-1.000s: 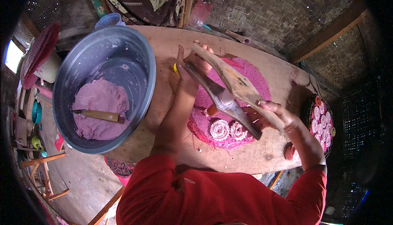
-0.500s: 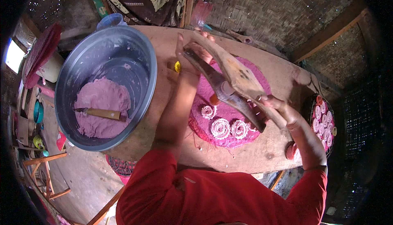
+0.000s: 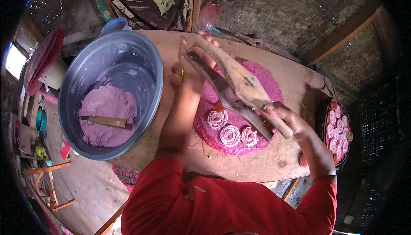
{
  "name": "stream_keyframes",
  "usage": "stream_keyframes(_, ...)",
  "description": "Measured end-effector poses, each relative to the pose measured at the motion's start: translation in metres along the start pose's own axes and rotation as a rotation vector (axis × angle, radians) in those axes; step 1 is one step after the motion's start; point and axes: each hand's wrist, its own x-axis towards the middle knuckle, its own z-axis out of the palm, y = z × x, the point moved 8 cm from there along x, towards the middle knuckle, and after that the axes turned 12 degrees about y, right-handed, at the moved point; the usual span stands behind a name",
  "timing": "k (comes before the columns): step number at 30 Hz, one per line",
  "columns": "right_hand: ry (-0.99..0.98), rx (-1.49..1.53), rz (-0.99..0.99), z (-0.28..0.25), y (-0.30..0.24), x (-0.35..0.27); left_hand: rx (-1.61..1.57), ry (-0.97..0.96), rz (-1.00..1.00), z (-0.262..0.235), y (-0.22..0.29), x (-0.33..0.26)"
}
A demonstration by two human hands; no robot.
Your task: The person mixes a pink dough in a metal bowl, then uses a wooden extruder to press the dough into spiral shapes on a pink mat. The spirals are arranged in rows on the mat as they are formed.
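Bare tabletop (image 3: 274, 162) beyond mat (image 3: 265, 78) (big basin (image 3: 150, 63) crowding left).

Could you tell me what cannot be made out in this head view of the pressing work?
- Outlet of the wooden press: hidden beneath its own body.
- Left hand grip: fingers partly behind the press's far end.
- Tool in the bowl: its working end is buried in pink dough.
- Far tray of spirals: small, bent by the fisheye rim.

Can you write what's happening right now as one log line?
left hand: grips press end | right hand: grips press handles | press: over pink mat | three coils on mat | bowl: pink dough
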Motion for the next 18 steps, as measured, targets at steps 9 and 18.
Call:
stream_keyframes(9, -0.099, 0.048, 0.164, -0.005, 0.034, -0.013, -0.14, 0.076, -0.046, -0.028, -0.033, -0.034)
stream_keyframes(18, -0.372, 0.699, 0.119, 0.042, 0.096, 0.046, -0.465, 0.006, -0.047, -0.046, -0.033, -0.026)
